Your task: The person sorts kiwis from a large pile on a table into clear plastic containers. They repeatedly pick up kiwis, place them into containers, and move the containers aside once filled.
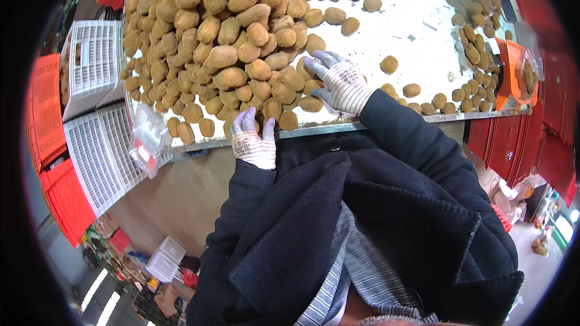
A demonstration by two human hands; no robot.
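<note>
A large heap of brown kiwifruit [226,56] covers the left part of a white-topped table [403,22]. My left hand [253,142], in a striped work glove with purple fingertips, is at the table's front edge. Its fingers are spread against the lowest kiwifruit, and they hide part of what is between them. At the heap's right side is my right hand [342,82], gloved the same way. Its fingers are apart, with the tips touching or just over kiwifruit there. A single kiwifruit [389,64] lies to the right of this hand.
White plastic crates [97,61] and red crates [45,108] stand left of the table. A clear plastic package [148,140] overhangs the front left corner. More kiwifruit [473,93] and an orange container [514,74] are at the right end. A metal strip [317,130] edges the front.
</note>
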